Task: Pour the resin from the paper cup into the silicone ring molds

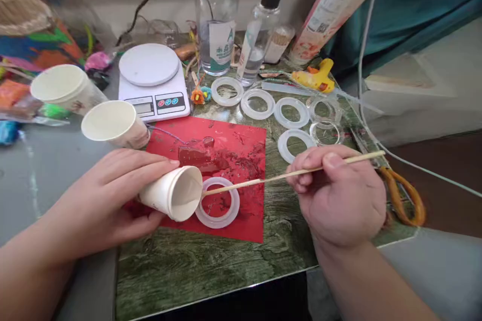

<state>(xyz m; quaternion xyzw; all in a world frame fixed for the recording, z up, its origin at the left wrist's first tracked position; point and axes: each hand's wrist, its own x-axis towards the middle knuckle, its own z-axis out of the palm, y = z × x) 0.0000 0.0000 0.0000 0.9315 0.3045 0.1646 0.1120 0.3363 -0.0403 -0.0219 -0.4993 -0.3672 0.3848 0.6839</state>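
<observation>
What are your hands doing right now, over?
Left hand tips paper cup over ring mold. Right hand holds wooden stick, tip at cup's mouth. Nothing in the way.

Ring mould [217, 202] on sheet [241, 155], scale [152, 82] behind, scissors [401, 195] right

Home craft table — ring moulds [257, 104], scale [152, 82]

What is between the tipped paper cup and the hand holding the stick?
In the head view, a white ring mold lies on the red sheet between the tipped cup and the right hand. The wooden stick crosses above it.
</observation>
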